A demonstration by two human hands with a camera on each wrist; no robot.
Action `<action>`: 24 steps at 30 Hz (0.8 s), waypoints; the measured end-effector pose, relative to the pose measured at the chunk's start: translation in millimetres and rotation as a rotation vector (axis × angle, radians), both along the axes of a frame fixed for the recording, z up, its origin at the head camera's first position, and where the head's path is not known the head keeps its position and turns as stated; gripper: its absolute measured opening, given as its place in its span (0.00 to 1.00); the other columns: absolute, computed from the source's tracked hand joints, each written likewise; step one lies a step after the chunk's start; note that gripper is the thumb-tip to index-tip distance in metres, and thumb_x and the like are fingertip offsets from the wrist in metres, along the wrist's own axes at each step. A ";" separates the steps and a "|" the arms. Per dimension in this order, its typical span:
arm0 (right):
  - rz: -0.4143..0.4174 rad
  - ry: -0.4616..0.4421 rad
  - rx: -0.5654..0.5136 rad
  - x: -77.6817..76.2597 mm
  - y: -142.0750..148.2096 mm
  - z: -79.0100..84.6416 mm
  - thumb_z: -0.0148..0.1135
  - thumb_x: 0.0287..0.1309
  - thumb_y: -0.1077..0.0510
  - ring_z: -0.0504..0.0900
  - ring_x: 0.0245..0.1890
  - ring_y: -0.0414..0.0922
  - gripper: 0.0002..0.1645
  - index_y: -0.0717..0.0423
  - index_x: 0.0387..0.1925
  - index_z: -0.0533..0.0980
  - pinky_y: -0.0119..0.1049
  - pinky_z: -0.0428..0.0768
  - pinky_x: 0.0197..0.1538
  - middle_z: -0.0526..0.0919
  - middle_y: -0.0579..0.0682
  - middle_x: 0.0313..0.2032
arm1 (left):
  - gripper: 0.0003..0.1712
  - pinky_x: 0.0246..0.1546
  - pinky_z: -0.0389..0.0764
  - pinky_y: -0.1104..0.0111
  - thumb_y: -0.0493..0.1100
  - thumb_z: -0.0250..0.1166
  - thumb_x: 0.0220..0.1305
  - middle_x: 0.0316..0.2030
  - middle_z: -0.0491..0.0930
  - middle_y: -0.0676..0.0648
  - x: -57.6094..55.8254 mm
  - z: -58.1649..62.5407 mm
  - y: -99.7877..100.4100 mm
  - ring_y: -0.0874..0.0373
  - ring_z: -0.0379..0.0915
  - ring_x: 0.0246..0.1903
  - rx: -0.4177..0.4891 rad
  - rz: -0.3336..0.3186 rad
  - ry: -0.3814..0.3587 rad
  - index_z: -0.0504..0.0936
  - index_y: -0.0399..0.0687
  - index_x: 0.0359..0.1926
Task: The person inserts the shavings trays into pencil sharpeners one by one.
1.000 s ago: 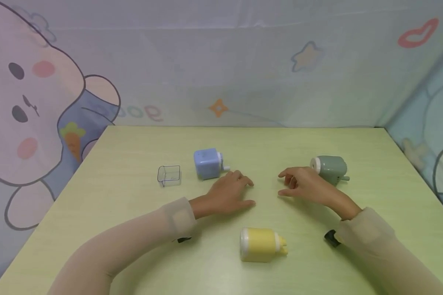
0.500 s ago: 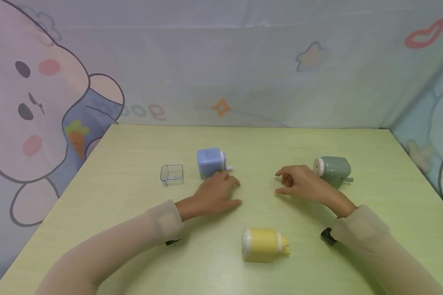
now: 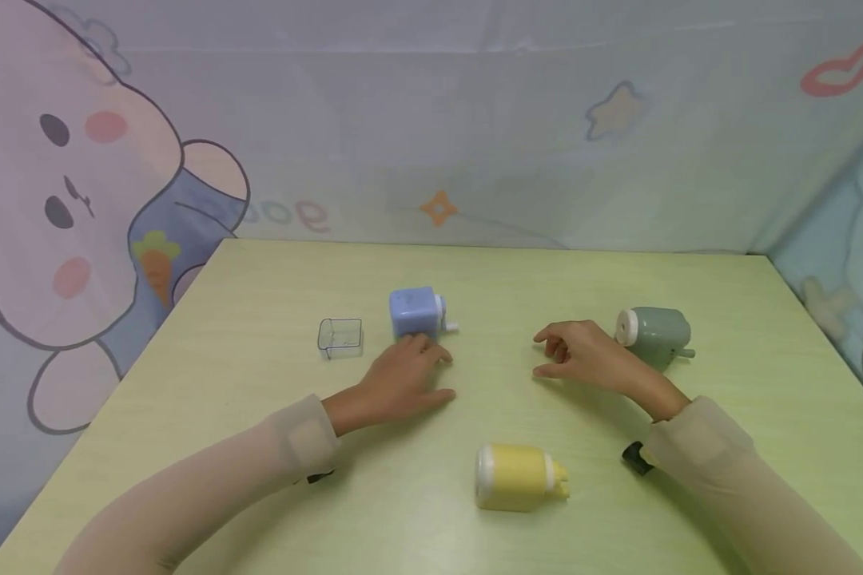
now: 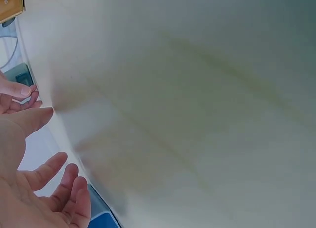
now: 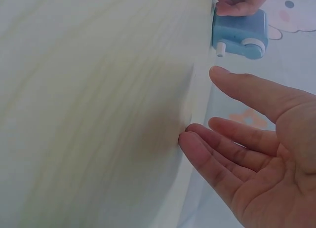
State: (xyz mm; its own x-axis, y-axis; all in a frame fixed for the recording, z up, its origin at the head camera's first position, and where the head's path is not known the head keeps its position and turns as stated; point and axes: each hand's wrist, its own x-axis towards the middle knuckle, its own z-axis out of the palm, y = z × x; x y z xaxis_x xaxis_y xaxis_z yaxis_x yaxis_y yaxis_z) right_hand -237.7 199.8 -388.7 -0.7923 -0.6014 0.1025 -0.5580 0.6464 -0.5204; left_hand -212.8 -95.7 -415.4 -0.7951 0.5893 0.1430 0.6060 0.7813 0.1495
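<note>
My left hand (image 3: 401,383) hovers low over the table, fingers spread and loosely bent, holding nothing. Its fingertips overlap the near side of a blue crank pencil sharpener (image 3: 413,310), whose white handle points right. Thumb and fingers stand well apart in the left wrist view. Across from it, my right hand (image 3: 590,359) is relaxed, with a gap between thumb and fingers (image 5: 212,161) and nothing held. Just behind that hand lies a green crank pencil sharpener (image 3: 663,329), its near side partly hidden by the hand. Nearer me sits a yellow sharpener-like body (image 3: 516,477) with a white band and yellow prongs.
A small clear open box (image 3: 341,346) with a dark blue rim lies left of the blue sharpener. The pale yellow-green table (image 3: 518,279) ends at a printed cloth backdrop (image 3: 374,120) behind and at the sides. A black wrist device (image 3: 637,458) hangs under the right sleeve.
My left hand has moved left, away from my right hand, and now overlaps the blue sharpener's near side. My right hand has shifted slightly left. The whole head view has drifted a little.
</note>
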 end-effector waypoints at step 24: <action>0.036 -0.030 0.015 -11.0 -17.9 0.0 0.69 0.47 0.54 0.77 0.33 0.46 0.26 0.67 0.45 0.73 0.40 0.76 0.37 0.79 0.54 0.34 | 0.25 0.32 0.67 0.67 0.59 0.64 0.53 0.40 0.71 0.49 6.6 10.2 -30.7 0.57 0.63 0.36 0.004 0.023 0.040 0.75 0.50 0.47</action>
